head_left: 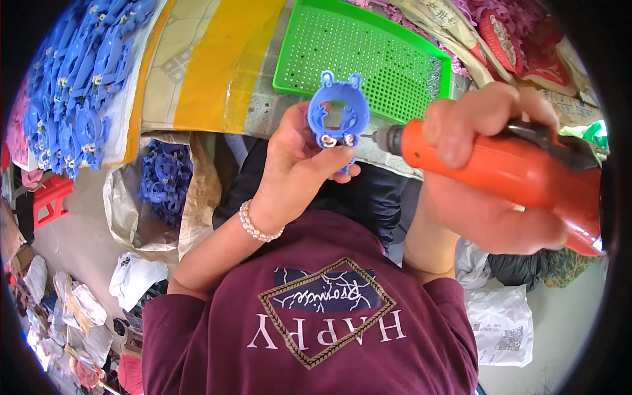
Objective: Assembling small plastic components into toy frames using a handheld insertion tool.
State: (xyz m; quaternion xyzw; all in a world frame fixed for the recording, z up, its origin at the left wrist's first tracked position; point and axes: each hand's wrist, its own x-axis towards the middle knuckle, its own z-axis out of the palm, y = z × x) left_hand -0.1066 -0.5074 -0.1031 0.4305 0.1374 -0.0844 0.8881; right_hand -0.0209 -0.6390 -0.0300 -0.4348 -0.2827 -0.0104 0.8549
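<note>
My left hand (pixel 293 158) grips a blue plastic part (pixel 339 89) above the table's near edge. The part has a round ring-shaped body, two small ear-like loops at the top and pale round pieces near its lower end, where my thumb presses. In my right hand (pixel 464 204) is an orange electric screwdriver (pixel 487 161), with the fingers wrapped round its body. Its dark nose points left at the lower end of the blue part, close to it. Whether the tip touches the part I cannot tell.
A green perforated tray (pixel 279 74) stands beyond my hands, with small metal bits (pixel 434 74) at its right end. Many blue parts (pixel 92 72) are heaped at the left. Below them an open sack (pixel 205 191) holds more. A red stool (pixel 52 197) stands on the floor.
</note>
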